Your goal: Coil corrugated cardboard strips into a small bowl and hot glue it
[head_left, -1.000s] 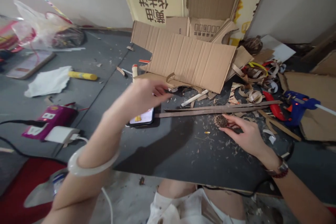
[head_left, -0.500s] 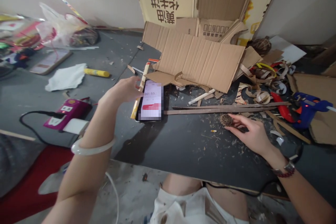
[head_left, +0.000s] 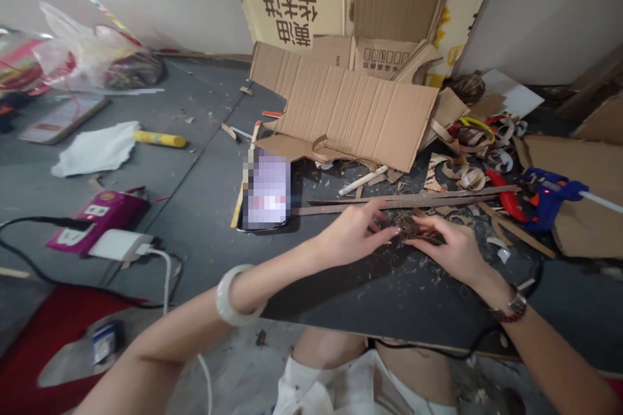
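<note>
A small, rough brown ball (head_left: 407,225) with a speckled surface is held just above the dark table (head_left: 331,298). The fingertips of my right hand (head_left: 450,243) pinch it from the right. From the left, my left hand (head_left: 357,233) meets it, thumb against its edge and fingers bent around its far side, partly hidden. Two long brown cardboard strips (head_left: 335,205) lie just beyond the hands. Left of them rests a phone (head_left: 268,191) with a lit, blurred screen. Brown crumbs and shreds lie scattered beneath the ball.
A blue glue gun (head_left: 549,198) stands at the right near curled cardboard scraps (head_left: 470,175). Cut corrugated cardboard (head_left: 360,117) leans at the back. At the left are a purple power socket (head_left: 104,217) with cables, a yellow glue stick (head_left: 160,139) and a white tissue (head_left: 97,149).
My left hand has left the phone and moved right to the brown ball. My right hand keeps its pinch on the ball. The view has shifted slightly.
</note>
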Available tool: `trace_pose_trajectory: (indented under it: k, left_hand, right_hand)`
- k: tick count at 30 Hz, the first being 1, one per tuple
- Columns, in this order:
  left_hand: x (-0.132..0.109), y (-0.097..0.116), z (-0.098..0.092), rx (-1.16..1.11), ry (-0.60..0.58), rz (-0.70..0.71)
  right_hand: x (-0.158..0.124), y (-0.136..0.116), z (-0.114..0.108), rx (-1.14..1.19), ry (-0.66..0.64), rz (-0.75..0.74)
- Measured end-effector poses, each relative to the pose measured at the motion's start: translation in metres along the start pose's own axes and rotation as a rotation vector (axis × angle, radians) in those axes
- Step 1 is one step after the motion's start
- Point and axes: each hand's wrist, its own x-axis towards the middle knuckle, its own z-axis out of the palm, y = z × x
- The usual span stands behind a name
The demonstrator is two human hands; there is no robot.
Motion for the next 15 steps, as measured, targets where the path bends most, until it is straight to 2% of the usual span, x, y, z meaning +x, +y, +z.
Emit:
trace_pose_trajectory:
  k: [2, 5, 9, 15]
  left_hand:
    - [0.014, -0.010, 0.022, -0.156, -0.076, 0.009]
    - [0.027, -0.021, 0.037, -0.454, -0.141, -0.067]
    - [0.029, -0.026, 0.040, -0.680, -0.092, -0.136]
    - [0.025, -0.029, 0.039, -0.714, -0.013, -0.198]
  right_hand:
    - [0.000, 0.001, -0.001, -0.011, 0.021, 0.001]
    - [0.002, 0.002, -0.001, -0.042, 0.064, 0.004]
    - [0.003, 0.003, 0.001, -0.075, 0.097, -0.018]
    - [0.002, 0.001, 0.005, -0.136, 0.110, -0.033]
